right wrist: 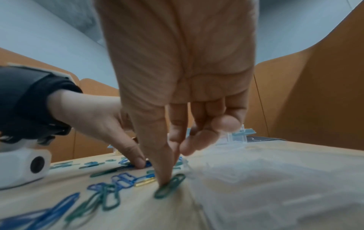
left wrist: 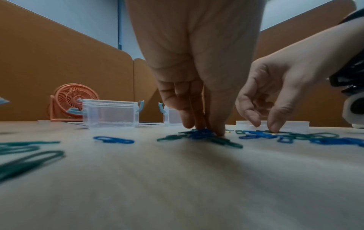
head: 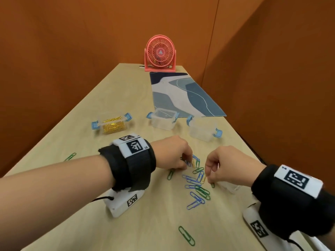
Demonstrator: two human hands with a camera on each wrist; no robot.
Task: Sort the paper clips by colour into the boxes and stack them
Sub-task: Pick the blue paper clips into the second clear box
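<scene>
Listener: Black wrist straps sit closest in the head view. What are the hands doing?

Describer: Both reach down into a heap of blue and green plastic-coated paper clips on the pale wooden table. The left hand works the heap's 12 o'clock end. Its thumb and fingers close narrowly, pinching a knot of blue paper clips. The right hand is at the heap's 3 o'clock edge.

Listener: Does the right hand hold anything?

Describer: Cannot tell. The right wrist view shows its foremost fingertip touching one green paper clip. The next finger is close behind, and a gold paper clip lies just beside at 9 o'clock. The head view hides that contact, yet shows plainly a clear plastic latch box of gold clips at 11 o'clock. It also shows another clear box at 12 and a third clear box at 1 o'clock.
</scene>
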